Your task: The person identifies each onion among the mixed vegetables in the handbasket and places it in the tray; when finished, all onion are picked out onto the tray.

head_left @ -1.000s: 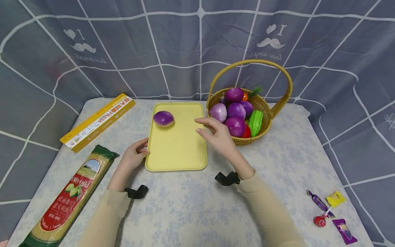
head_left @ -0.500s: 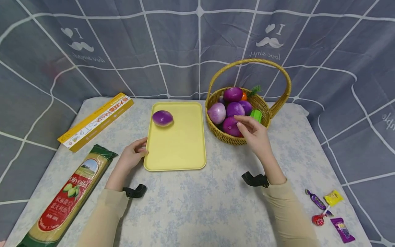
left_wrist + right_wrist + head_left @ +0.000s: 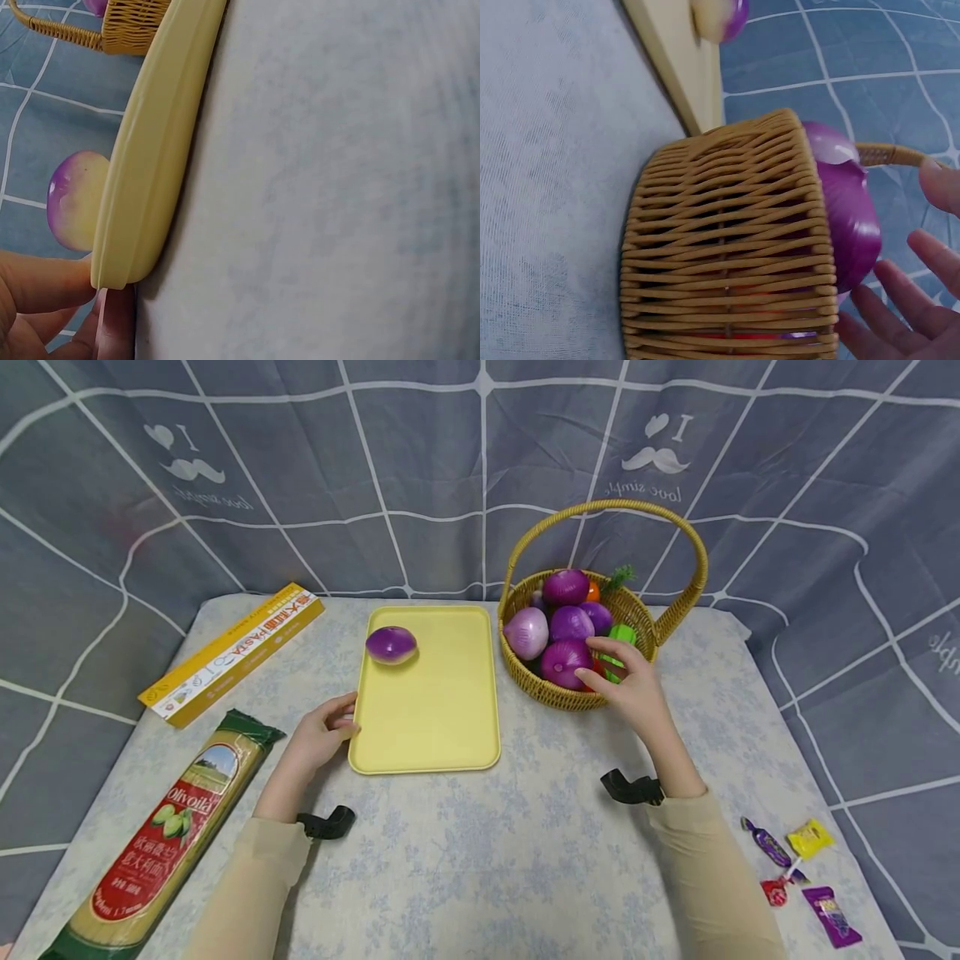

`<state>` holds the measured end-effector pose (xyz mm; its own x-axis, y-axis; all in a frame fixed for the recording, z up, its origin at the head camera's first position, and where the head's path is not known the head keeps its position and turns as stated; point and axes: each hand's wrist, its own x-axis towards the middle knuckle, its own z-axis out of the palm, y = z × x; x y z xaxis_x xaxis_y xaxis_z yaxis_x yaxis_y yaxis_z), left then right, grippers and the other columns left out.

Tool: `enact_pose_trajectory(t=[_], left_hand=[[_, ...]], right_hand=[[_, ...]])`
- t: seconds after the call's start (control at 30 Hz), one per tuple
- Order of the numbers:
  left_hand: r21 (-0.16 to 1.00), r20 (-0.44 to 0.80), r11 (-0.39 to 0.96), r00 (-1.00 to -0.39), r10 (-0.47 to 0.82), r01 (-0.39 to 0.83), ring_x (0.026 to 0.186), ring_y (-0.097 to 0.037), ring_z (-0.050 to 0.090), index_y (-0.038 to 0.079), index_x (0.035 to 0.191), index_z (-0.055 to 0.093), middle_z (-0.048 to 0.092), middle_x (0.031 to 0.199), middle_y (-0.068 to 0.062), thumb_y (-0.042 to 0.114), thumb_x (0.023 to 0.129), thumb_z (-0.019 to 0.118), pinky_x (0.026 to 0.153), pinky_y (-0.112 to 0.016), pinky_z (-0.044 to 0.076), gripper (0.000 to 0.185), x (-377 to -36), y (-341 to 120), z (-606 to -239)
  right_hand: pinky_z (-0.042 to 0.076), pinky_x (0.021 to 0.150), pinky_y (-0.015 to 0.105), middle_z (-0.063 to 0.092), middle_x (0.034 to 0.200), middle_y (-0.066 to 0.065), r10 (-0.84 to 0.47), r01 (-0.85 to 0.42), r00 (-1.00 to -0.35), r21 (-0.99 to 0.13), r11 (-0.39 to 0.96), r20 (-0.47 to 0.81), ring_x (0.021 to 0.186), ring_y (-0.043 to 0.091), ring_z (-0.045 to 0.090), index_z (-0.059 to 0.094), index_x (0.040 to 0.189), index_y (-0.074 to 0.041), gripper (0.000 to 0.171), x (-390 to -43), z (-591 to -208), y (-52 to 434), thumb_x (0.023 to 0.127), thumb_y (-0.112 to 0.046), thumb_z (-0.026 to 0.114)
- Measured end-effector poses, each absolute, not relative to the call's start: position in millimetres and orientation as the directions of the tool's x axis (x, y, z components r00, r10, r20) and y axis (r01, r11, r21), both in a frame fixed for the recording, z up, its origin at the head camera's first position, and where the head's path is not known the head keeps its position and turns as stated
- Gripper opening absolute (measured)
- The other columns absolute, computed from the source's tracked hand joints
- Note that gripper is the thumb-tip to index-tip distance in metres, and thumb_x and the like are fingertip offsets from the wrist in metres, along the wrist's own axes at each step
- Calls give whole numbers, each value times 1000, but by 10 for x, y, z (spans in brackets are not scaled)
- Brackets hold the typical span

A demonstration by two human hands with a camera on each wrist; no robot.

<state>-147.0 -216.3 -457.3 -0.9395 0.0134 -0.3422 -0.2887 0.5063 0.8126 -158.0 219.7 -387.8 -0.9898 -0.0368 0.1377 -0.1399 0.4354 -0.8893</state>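
My left hand holds the left edge of a yellow tray, its fingertips at the rim. In the left wrist view, the thumb lies at the tray's corner. A purple-and-cream toy vegetable lies in the tray's upper left. My right hand reaches over the front right of a wicker basket, thumb and fingers spread. Nearest to it is a purple onion; a green toy vegetable is partly hidden behind the fingers. In the right wrist view, fingertips are close beside the onion.
More onions, a pale one among them, fill the basket under its tall handle. At left lie a yellow pasta box and a spaghetti packet. Wrapped candies and a red lollipop lie at the right.
My right hand has moved right from over the tray's edge to the basket, then shifted slightly, its thumb and fingers spread wider. The left hand stays at the tray.
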Motion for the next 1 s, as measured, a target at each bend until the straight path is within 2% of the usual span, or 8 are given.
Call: enact_pose_trajectory(t=[0.13, 0.33, 0.67, 1.0], left_hand=[[818, -343, 495, -939, 13, -292, 118, -28, 51, 9, 155, 33, 48, 144, -20, 7, 100, 55, 80, -18, 47, 59, -1461, -2169, -4565], [820, -341, 492, -940, 10, -292, 118, -27, 51, 9, 154, 33, 47, 144, -20, 7, 100, 54, 80, -18, 46, 59, -1442, -2174, -4546], [826, -341, 482, -940, 13, -293, 120, -29, 51, 9, 154, 33, 47, 144, -20, 7, 100, 54, 84, -20, 47, 59, -1439, -2172, -4549], [821, -349, 486, -937, 13, -299, 122, -30, 51, 11, 155, 33, 47, 144, -19, 8, 100, 54, 81, -19, 47, 59, -1459, -2162, -4563]], right_hand=[[40, 110, 53, 48, 141, 16, -77, -119, -993, -839, 532, 92, 133, 33, 45, 53, 139, -6, 60, -1659, -3919, 2186, 87, -22, 77], [36, 111, 56, 44, 145, 17, -75, -97, -995, -753, 651, 63, 135, 35, 41, 48, 145, -9, 71, -1708, -3944, 2100, 84, -30, 79], [37, 109, 57, 43, 141, 21, -40, -111, -992, -715, 690, 116, 130, 38, 42, 51, 140, -5, 69, -1750, -4005, 2014, 82, -25, 81], [41, 105, 57, 45, 136, 21, 20, -88, -991, -744, 662, 135, 124, 39, 46, 54, 136, -6, 66, -1738, -4071, 2020, 80, -24, 83]])
